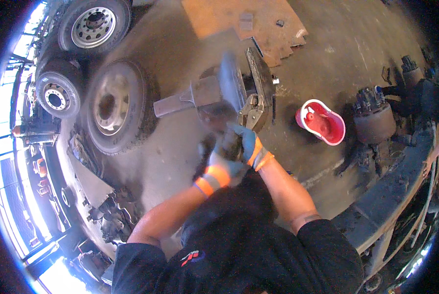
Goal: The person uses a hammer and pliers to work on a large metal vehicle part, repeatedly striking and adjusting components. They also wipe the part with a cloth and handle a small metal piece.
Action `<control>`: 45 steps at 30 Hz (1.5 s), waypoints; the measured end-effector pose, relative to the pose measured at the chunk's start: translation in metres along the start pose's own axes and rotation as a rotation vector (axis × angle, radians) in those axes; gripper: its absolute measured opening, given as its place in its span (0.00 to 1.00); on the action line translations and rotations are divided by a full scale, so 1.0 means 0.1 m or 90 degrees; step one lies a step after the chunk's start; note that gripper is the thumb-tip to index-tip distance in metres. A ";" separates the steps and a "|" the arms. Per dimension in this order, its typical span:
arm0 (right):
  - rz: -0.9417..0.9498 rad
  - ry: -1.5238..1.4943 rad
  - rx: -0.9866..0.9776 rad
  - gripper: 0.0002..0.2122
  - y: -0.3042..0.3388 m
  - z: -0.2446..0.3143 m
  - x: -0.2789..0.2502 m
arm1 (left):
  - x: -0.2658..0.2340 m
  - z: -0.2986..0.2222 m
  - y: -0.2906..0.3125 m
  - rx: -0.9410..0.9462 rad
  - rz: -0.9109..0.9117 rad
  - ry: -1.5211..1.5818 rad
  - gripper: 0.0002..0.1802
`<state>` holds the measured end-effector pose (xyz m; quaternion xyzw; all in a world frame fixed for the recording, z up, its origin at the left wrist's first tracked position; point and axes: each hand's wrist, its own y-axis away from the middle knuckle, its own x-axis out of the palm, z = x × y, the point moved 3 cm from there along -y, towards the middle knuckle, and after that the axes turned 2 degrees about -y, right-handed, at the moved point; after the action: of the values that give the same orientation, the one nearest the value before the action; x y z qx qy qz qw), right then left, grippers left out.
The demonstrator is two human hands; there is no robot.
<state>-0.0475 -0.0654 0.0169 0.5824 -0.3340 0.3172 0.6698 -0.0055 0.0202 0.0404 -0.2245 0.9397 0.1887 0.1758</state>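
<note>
Head view, the only one: both our hands are in close together, low of centre, gloved blue-grey with orange cuffs. Left hand is nearer our body, motion-blurred, closed on a dark object. Right hand sits just up and right of it, narrow, fingers curled round the same object. Blur hides the exact finger placement, and we can't tell what kind of part or tool the object is. It's between the two gloves, in front of our dark shirt.

Just beyond the right hand: a metal locking clamp, near the lower end of a long dark bar. Left of the bar is a blue-grey plate, upper edge smeared. Left of that, a thick metal sleeve with a narrower stem pointing left.

Right, on the floor: a red tub with white rim, well apart from our hands. Past it, a round hub with upright studs. Lower right, a dark bench runs along the edge.

Left: a big wheel nearest us, a smaller wheel beyond, another wheel at top. Top centre, a rust-brown sheet with a stepped edge.
</note>
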 end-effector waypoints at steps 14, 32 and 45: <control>-0.050 -0.117 -0.092 0.17 0.00 -0.13 0.08 | 0.05 -0.07 0.11 -0.203 0.020 0.641 0.34; 0.048 -0.254 -0.352 0.18 -0.97 0.31 0.91 | -1.19 0.19 -1.93 -0.173 -0.190 0.331 0.22; 0.074 -0.327 -0.682 0.13 1.09 0.57 -1.05 | 1.47 -1.94 -1.71 0.345 0.106 -0.740 0.26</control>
<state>-0.2011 -0.1128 -0.0015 0.2021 -0.6301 -0.0100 0.7497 -0.0927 -0.2574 0.1008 0.0403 0.7199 0.0484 0.6912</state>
